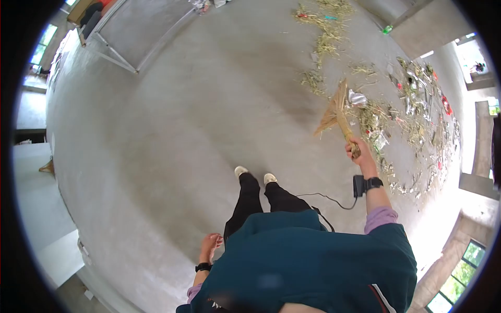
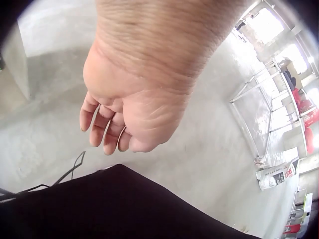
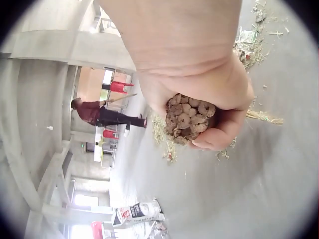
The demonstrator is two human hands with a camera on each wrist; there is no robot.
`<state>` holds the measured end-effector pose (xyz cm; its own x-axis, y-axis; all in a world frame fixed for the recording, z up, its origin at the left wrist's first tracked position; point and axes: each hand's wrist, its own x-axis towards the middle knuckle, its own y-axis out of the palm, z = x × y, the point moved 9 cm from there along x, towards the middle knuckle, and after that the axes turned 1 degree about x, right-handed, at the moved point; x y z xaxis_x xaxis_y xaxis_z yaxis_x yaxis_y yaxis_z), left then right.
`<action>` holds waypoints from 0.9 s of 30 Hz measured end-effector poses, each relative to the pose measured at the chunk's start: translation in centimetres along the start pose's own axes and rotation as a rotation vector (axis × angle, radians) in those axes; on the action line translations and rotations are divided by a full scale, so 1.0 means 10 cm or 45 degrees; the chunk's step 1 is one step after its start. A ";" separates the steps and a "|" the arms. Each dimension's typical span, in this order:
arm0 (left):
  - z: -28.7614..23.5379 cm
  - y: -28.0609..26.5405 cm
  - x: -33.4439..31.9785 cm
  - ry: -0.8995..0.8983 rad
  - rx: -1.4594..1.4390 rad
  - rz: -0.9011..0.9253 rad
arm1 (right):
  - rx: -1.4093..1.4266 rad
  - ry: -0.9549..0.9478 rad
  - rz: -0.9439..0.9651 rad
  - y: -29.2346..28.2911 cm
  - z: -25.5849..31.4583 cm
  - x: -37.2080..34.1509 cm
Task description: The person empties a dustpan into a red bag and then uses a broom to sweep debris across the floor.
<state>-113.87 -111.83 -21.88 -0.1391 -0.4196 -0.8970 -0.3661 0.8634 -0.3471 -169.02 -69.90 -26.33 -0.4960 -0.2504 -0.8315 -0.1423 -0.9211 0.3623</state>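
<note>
My right hand (image 1: 361, 152) grips the handle of a straw hand broom (image 1: 336, 110). Its bristles fan out forward and left over the grey floor, right beside a strip of straw and litter (image 1: 373, 122). From the right wrist view, the bundled stalk ends of the broom handle (image 3: 188, 118) stick out of the curled fingers. My left hand (image 1: 210, 244) hangs loosely beside the left thigh and holds nothing. In the left wrist view its fingers (image 2: 102, 132) are relaxed and slightly bent.
More straw and scraps (image 1: 417, 104) lie along the right side, and another patch (image 1: 329, 31) farther ahead. A metal frame (image 1: 136, 70) stands at upper left. Another person (image 3: 102, 113) with a stick and a printed bag (image 3: 137, 213) show in the right wrist view. A cable (image 1: 326, 197) hangs from my right wrist.
</note>
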 end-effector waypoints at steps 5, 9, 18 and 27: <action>0.00 -0.28 -0.02 0.245 0.177 0.210 | -0.085 0.184 0.130 0.61 -0.29 -0.85; -0.26 -0.69 -0.37 0.128 0.028 0.070 | -0.313 0.366 0.418 1.39 -0.67 -1.47; -0.11 -0.84 -0.30 0.188 -0.103 -0.026 | -0.796 0.767 1.066 3.17 -2.41 -1.00; 0.39 -0.97 -0.40 0.296 -0.019 -0.033 | -0.912 0.976 1.041 3.90 -3.59 -1.08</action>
<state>-106.20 -117.45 -16.01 -0.3368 -0.4963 -0.8002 -0.3859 0.8479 -0.3634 -138.46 -113.78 -18.32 0.4164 -0.6891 -0.5932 0.5604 -0.3193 0.7642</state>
